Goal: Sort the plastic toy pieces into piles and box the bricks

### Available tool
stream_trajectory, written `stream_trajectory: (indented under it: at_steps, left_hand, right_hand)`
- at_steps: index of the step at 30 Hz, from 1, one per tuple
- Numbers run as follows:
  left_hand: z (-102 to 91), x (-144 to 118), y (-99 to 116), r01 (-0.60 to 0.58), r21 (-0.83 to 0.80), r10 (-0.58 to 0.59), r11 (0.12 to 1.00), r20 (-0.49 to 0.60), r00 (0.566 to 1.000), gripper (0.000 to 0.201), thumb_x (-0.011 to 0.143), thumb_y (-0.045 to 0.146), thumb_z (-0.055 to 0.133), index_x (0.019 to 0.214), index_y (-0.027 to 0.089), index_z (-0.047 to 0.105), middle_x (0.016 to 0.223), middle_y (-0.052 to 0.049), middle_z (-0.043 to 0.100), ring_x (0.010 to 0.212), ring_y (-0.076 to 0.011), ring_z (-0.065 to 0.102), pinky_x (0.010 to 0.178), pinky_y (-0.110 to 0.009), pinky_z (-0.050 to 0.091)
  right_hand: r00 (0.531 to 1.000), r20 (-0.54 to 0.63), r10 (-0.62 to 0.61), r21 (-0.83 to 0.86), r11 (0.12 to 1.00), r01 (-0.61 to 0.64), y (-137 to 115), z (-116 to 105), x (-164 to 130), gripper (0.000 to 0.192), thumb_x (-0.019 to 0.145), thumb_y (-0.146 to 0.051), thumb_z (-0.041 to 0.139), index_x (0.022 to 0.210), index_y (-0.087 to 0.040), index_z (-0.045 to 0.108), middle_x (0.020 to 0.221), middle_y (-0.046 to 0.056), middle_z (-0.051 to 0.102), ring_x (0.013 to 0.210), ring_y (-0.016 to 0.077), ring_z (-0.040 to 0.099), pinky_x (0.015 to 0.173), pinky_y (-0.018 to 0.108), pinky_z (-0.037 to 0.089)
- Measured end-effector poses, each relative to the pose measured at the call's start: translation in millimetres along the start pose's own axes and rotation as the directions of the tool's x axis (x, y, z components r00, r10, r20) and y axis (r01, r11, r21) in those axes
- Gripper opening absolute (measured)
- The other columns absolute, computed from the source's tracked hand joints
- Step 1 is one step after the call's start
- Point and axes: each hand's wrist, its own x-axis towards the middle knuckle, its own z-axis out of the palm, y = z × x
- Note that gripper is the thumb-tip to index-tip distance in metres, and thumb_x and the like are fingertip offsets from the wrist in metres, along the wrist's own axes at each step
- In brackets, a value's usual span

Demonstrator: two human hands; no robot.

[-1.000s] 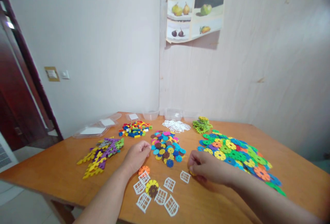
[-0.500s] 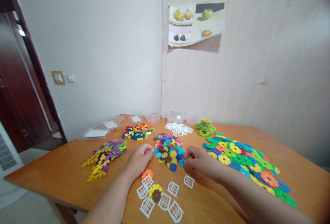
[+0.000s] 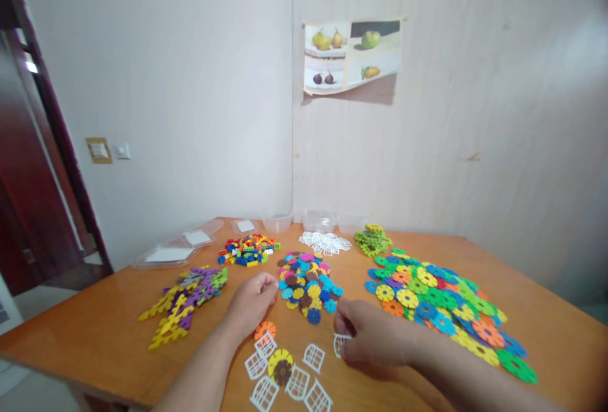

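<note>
**Hands close in on the small window-and-disc cluster**

Both hands sit low at the near edge of the surface [image 3: 109,342], flanking a small arrangement at 6 o'clock. The right hand [image 3: 375,339] pinches a white window piece [image 3: 339,340] at its fingertips, mostly covering it, so the piece seems picked for joining the cluster just to its left. The left hand [image 3: 251,301] is loosely curled, holding nothing that shows; it rests just above the orange disc [image 3: 265,330], as if steadying the layout.

That layout is a yellow disc with a brown centre [image 3: 280,363] ringed by white window pieces [image 3: 313,357] fanned around it like petals, which suggests deliberate placing rather than spill.

Farther out, stock lies sorted by kind: a pile of small mixed discs [image 3: 308,282] at 12 o'clock, large flat discs [image 3: 441,301] at 2 o'clock, yellow and purple connectors [image 3: 185,295] at 10 o'clock, small bricks [image 3: 247,249] and spare white windows [image 3: 325,242] behind, beside clear tubs [image 3: 319,219].
</note>
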Motion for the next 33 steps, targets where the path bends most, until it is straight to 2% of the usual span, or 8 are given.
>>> stream_trajectory:
  at_steps: [5,7,9,13,18,22,28,33]
  left_hand:
    - [-0.1,0.1,-0.2,0.016,0.0,-0.016,1.0,-0.004,1.0,0.028,0.086,0.044,0.05,0.079,0.02,0.061,0.066,0.001,0.062,0.064,-0.0165,0.056,0.061,-0.025,0.038]
    - [-0.5,-0.2,0.8,0.013,-0.002,-0.013,1.0,-0.009,1.0,0.028,0.086,0.044,0.049,0.078,0.02,0.061,0.066,0.001,0.062,0.065,-0.0168,0.057,0.062,-0.026,0.039]
    - [-0.9,-0.5,1.7,0.007,-0.008,-0.007,1.0,-0.012,1.0,0.028,0.086,0.044,0.049,0.079,0.02,0.061,0.066,0.001,0.062,0.066,-0.0172,0.057,0.063,-0.026,0.04]
    - [-1.5,-0.7,2.5,0.008,-0.023,-0.008,1.0,-0.01,1.0,0.028,0.086,0.044,0.049,0.079,0.02,0.062,0.066,0.001,0.062,0.066,-0.0172,0.058,0.063,-0.026,0.04]
    - [-1.4,-0.5,2.3,0.014,-0.009,-0.014,1.0,-0.009,1.0,0.03,0.085,0.047,0.05,0.076,0.02,0.061,0.065,0.001,0.063,0.064,-0.0169,0.057,0.061,-0.026,0.038]
    - [-1.3,-1.1,4.1,-0.008,-0.014,0.008,1.0,-0.011,1.0,0.029,0.083,0.047,0.052,0.076,0.02,0.062,0.065,0.001,0.064,0.063,-0.0165,0.057,0.061,-0.026,0.039]
    - [-0.6,-2.0,7.5,-0.006,-0.002,0.006,1.0,-0.028,1.0,0.032,0.084,0.048,0.051,0.076,0.02,0.062,0.066,0.0,0.065,0.062,-0.0158,0.056,0.061,-0.025,0.038]
    - [-0.5,-1.9,7.1,-0.002,-0.031,0.001,1.0,-0.022,1.0,0.031,0.083,0.047,0.052,0.078,0.019,0.063,0.065,0.0,0.065,0.062,-0.0159,0.057,0.06,-0.025,0.038]
  right_hand:
    - [0.993,0.117,0.005,0.415,0.908,-0.053,1.8,-17.3,32.7,0.023,0.065,-0.015,0.065,0.085,-0.02,0.056,0.063,-0.004,0.062,0.052,0.0109,0.057,0.047,0.019,0.038]
    - [0.997,-0.026,0.08,0.622,0.781,-0.046,0.4,-31.7,54.0,0.021,0.067,-0.013,0.065,0.083,-0.02,0.054,0.06,-0.003,0.061,0.051,0.0122,0.06,0.047,0.02,0.045]
    - [0.943,-0.267,0.199,0.769,0.633,0.084,-1.4,-46.7,72.6,0.023,0.071,-0.011,0.062,0.089,-0.021,0.05,0.066,-0.004,0.06,0.06,0.011,0.064,0.058,0.021,0.053]
    - [0.895,-0.362,0.26,0.792,0.592,0.148,-1.7,-57.7,83.8,0.025,0.077,-0.012,0.06,0.096,-0.021,0.047,0.074,-0.002,0.062,0.07,0.0113,0.068,0.069,0.022,0.057]
    - [0.975,-0.206,0.086,0.573,0.818,0.049,-4.0,-28.9,51.3,0.01,0.076,-0.017,0.058,0.085,-0.019,0.054,0.061,-0.004,0.06,0.052,0.0102,0.059,0.05,0.019,0.045]
    - [0.992,-0.055,-0.113,0.221,0.967,0.122,-15.4,-8.0,14.4,0.01,0.074,-0.016,0.058,0.082,-0.018,0.063,0.067,-0.004,0.061,0.059,0.0084,0.053,0.051,0.017,0.037]
    - [0.93,0.149,-0.337,-0.028,0.938,0.344,-27.9,4.3,-8.7,0.027,0.077,-0.016,0.055,0.099,-0.024,0.07,0.077,-0.004,0.061,0.068,0.0099,0.051,0.06,0.019,0.037]
    - [0.946,0.163,-0.28,-0.101,0.949,0.298,-28.7,8.3,2.1,0.025,0.076,-0.021,0.059,0.1,-0.024,0.066,0.08,-0.004,0.06,0.068,0.0105,0.05,0.057,0.019,0.033]
